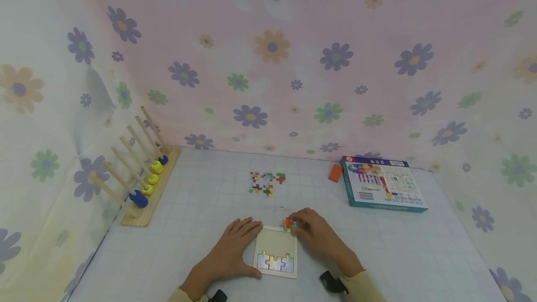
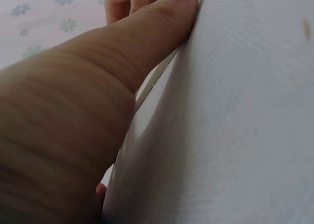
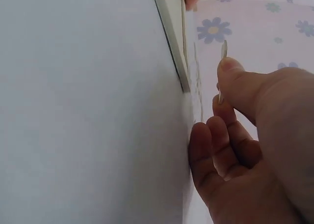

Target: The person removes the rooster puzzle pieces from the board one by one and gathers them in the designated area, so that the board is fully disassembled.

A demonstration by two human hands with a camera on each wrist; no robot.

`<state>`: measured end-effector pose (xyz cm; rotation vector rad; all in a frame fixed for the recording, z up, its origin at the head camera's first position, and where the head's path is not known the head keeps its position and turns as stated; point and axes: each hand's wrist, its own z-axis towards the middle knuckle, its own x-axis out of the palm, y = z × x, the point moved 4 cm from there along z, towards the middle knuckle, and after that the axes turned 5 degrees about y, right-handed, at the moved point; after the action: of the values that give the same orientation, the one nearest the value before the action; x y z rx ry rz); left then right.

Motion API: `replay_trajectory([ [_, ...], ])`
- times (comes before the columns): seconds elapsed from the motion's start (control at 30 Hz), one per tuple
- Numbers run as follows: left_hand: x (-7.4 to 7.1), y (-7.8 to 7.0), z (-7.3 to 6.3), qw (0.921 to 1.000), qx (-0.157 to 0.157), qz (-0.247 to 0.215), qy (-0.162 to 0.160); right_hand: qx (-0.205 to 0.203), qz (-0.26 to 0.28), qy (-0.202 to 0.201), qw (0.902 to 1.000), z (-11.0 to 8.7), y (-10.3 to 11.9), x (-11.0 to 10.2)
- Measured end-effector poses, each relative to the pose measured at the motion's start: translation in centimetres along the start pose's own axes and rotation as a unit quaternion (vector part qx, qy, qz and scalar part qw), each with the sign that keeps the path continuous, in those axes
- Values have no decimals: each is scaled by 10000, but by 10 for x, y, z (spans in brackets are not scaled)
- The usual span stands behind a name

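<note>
A square wooden puzzle tray (image 1: 277,240) lies on the table, with three joined jigsaw pieces (image 1: 274,263) along its near side. My left hand (image 1: 230,251) lies along the tray's left side, its fingers stretched toward the far corner and the thumb at the near corner. Over the far right corner, my right hand (image 1: 322,236) pinches a colourful puzzle piece (image 1: 287,223) between thumb and fingers. Seen edge-on in the right wrist view, that piece (image 3: 224,49) is thin and clear of the tray's edge (image 3: 171,35). The thumb (image 2: 157,25) fills much of the left wrist view.
Beyond the tray lie several loose puzzle pieces (image 1: 267,177) in two rows. At left stands a wooden peg rack (image 1: 156,195) with blue and yellow beads. An orange block (image 1: 335,173) sits beside a flat printed box (image 1: 383,185) at the back right. Flowered cloth (image 1: 268,87) hangs behind.
</note>
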<state>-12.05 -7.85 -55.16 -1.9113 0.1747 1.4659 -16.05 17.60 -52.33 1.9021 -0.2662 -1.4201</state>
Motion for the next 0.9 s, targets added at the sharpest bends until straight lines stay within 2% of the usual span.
replay_trajectory([
  [0.13, 0, 0, 1, 10000, 14, 3, 26, -178, -21, -189, 9997, 20, -8, -6],
  [0.3, 0, 0, 0, 10000, 3, -32, 49, -126, 26, -367, 9992, 45, -14, -12],
  [0.53, -2, 0, 1, 10000, 0, -7, 61, -76, -261, -343, 9990, 78, -16, -16],
  [0.67, -2, -1, 1, 10000, -8, -33, 92, -72, -352, -367, 9987, 89, -17, -17],
  [0.9, -5, -4, -1, 9999, -15, -95, 80, 73, -309, -260, 9992, 96, -13, -18],
])
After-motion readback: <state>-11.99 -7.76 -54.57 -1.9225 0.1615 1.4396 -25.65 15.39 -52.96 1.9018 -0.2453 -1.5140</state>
